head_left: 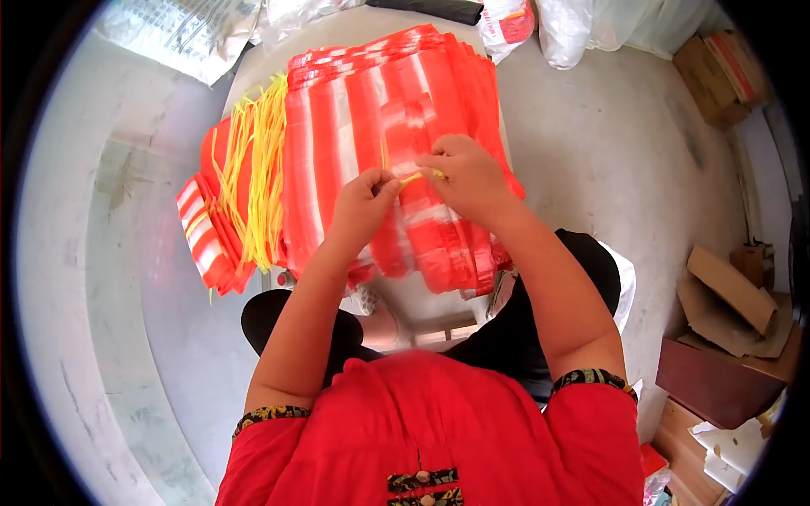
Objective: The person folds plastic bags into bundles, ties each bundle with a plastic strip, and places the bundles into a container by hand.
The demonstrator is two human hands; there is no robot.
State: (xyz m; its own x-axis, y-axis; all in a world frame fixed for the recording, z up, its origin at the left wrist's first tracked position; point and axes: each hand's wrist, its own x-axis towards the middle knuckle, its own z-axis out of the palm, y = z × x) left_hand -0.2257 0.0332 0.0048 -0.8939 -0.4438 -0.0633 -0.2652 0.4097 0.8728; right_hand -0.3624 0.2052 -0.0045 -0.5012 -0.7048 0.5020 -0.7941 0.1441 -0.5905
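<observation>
A yellow tie strip (411, 179) is stretched between my two hands, over a folded red-and-white striped plastic mesh bundle (422, 223). My left hand (364, 201) pinches one end of the strip, thumb against fingers. Close by on the right, my right hand (472, 179) has its fingers closed round the other end, with a short yellow tip showing. Beneath lies a thick stack of the same striped material (325, 126). Left of that stack hangs a bunch of loose yellow strips (261, 169). Rolled striped bundles (207, 232) rest at the far left.
The pile sits on a small pale table (333, 35) in front of my knees. Opened cardboard boxes (730, 295) stand on the floor at right, with more cartons (717, 76) at the upper right. White plastic bags (564, 29) and a dark roll (434, 8) lie beyond.
</observation>
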